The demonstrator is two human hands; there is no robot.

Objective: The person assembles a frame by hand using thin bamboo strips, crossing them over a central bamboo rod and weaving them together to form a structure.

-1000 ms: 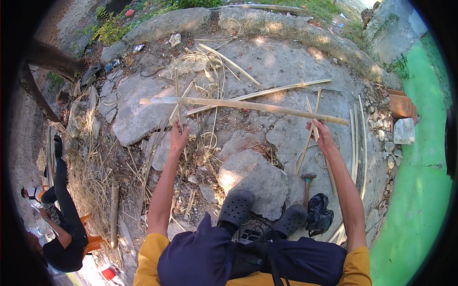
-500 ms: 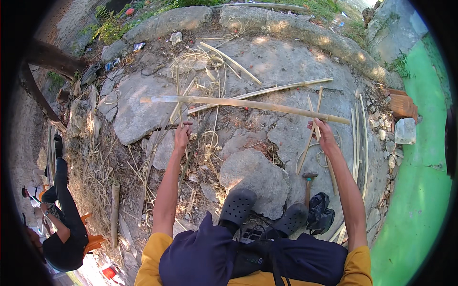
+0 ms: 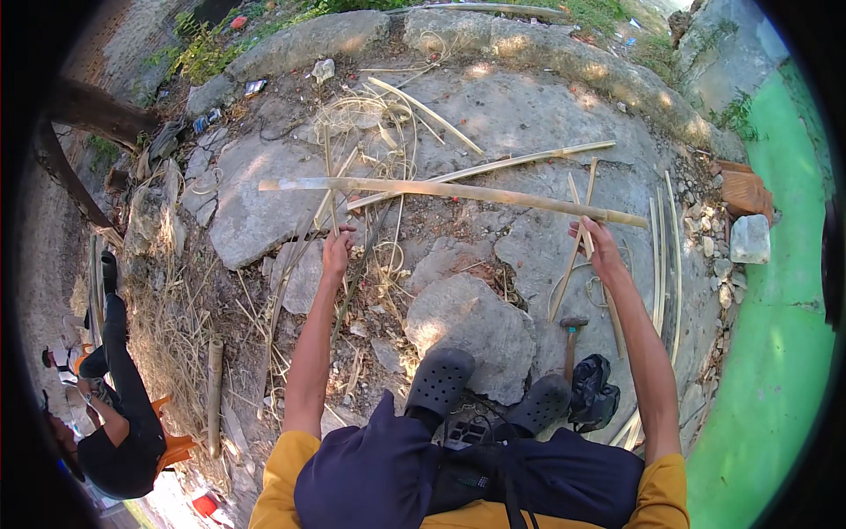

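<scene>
A long, slightly bowed bamboo strip [image 3: 441,189] lies crosswise in front of me, resting over pairs of crossed thin sticks. At its left part, my left hand [image 3: 337,251] is closed on the lower end of a thin bamboo stick [image 3: 330,163]. My right hand [image 3: 599,245] sits just under the strip's right end, its fingers pinching another thin bamboo stick [image 3: 574,189] where it crosses a second one. A longer split bamboo piece [image 3: 502,167] slants behind the strip. How firmly each hand grips is partly hidden by the fingers.
A hammer [image 3: 572,339] and a black plastic bag [image 3: 592,392] lie by my right shoe. Tangled bamboo shavings [image 3: 361,115] cover the ground beyond my left hand. Long strips [image 3: 659,264] lie at the right, beside a green surface [image 3: 758,370]. Another person [image 3: 123,423] sits at the left.
My hands and the bamboo pieces hold practically the same place. The seated person at the left has shifted slightly.
</scene>
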